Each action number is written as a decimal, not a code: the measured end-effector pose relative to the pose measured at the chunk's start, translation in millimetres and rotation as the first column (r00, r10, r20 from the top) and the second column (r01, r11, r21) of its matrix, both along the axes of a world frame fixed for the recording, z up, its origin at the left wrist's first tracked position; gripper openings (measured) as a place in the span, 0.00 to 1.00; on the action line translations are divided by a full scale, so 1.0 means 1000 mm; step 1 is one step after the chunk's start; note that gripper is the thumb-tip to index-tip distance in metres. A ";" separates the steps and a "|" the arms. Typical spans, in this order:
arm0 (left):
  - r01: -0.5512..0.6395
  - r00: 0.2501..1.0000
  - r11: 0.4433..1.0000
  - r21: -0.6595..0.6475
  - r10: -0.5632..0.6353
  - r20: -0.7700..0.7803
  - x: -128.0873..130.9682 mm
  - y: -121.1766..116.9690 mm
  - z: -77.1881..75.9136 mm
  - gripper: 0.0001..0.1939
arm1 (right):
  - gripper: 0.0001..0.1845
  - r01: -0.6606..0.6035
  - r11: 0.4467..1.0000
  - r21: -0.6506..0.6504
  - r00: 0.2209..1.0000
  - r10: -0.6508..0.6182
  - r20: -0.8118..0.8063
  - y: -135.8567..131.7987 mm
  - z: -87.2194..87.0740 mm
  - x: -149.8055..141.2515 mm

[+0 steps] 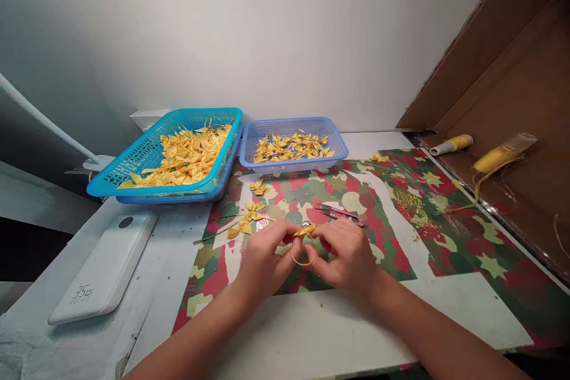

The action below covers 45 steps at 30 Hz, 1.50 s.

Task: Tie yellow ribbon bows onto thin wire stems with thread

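Observation:
Between my two hands is a yellow ribbon bow (pixel 305 230) with a loop of gold cord (pixel 303 263) hanging below it. My left hand (pixel 270 252) pinches the bow's left side, its fingers curled. From the other side my right hand (pixel 345 252) grips the bow's right end with thumb and fingers closed. A small silvery round piece (pixel 306 224) shows just behind the bow. Just beyond my left hand lie several loose yellow bows (pixel 240 227), some with cord tails. Thread snips (pixel 341 214) rest behind my right hand.
A turquoise basket (pixel 104 183) heaped with yellow bows stands at the back left. Beside it is a blue-violet basket (pixel 291 164) of finished-looking bows with cords. A white power bank (pixel 103 270) lies left. Cord scraps (pixel 409 205) and yellow spools (pixel 499 154) are at the right.

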State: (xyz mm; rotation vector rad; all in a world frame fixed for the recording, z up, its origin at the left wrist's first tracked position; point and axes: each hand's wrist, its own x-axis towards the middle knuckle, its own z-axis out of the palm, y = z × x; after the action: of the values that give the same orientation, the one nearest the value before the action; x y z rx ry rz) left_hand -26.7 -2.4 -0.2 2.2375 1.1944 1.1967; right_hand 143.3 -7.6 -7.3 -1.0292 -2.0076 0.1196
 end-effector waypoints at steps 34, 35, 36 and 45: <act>0.144 0.970 0.887 -0.440 -0.037 0.242 0.004 -0.005 0.007 0.06 | 0.12 -0.062 0.978 -0.199 0.987 0.031 -0.156 0.000 0.001 0.000; 0.117 0.977 0.908 -0.403 -0.032 0.213 0.003 -0.004 0.006 0.06 | 0.11 -0.072 0.981 -0.179 0.989 0.047 -0.142 -0.001 0.002 0.001; 0.091 0.983 0.932 -0.352 -0.028 0.181 0.003 -0.004 0.006 0.06 | 0.09 -0.084 0.984 -0.159 0.990 0.064 -0.130 -0.001 0.003 0.003; 0.180 0.983 0.954 0.242 -0.185 -0.003 -0.006 0.003 -0.002 0.08 | 0.10 -0.359 0.789 -0.499 0.897 0.145 -0.417 0.011 0.019 0.022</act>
State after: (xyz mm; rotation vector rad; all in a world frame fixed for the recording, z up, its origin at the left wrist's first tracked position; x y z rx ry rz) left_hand -32.8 0.3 -2.4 2.4418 0.8499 1.3461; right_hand 165.1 3.2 11.9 -0.9817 -1.7850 1.0416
